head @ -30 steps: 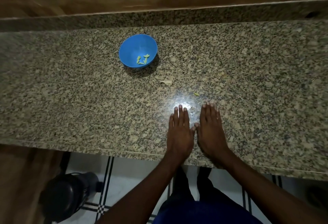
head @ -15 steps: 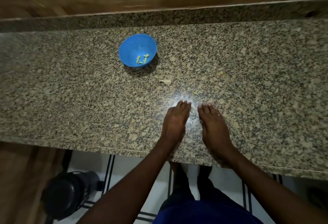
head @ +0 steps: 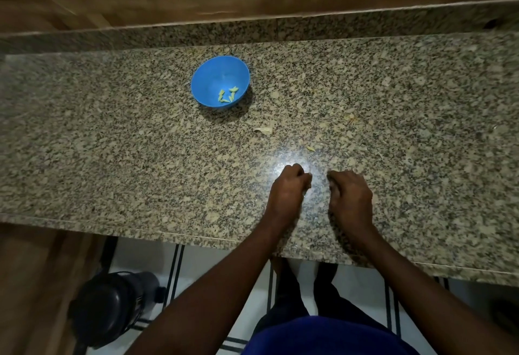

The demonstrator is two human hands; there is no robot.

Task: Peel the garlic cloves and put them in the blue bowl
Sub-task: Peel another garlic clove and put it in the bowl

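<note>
The blue bowl [head: 202,75] stands on the granite counter [head: 112,158], left of centre, with several peeled yellowish garlic cloves [head: 228,94] at its bottom. My left hand [head: 289,190] and my right hand [head: 349,196] rest side by side on the counter near its front edge, a small gap between them. Both have their fingers curled under, knuckles up. Nothing shows in either hand; the fingertips are hidden. A small pale garlic piece [head: 310,148] lies just beyond my hands.
A papery garlic skin [head: 264,130] lies between the bowl and my hands. A raised granite ledge [head: 280,28] and wood panelling run along the back. A black round container [head: 112,307] stands on the tiled floor below the counter edge.
Both hands lay flat with straight fingers a second ago. They have curled their fingers in and drawn slightly apart. The bowl has not moved.
</note>
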